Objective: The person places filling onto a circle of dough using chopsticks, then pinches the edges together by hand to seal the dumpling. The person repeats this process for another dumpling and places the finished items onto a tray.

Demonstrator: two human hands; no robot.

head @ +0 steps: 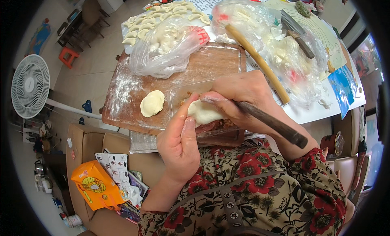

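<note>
A folded white dough dumpling is held between my two hands over a clear plastic container. My left hand pinches its left end between thumb and fingers. On the other side, my right hand presses its upper edge and also grips a dark wooden handle, whose far end is hidden. Brownish-red filling shows in the container beneath. Left of the container, a small stack of round dough wrappers lies on the floured wooden board.
A plastic bag of dough pieces rests on the board's far edge. Behind it, rows of dumplings cover a tray. Rightward lie a rolling pin, bagged dough and a knife. A fan stands at left.
</note>
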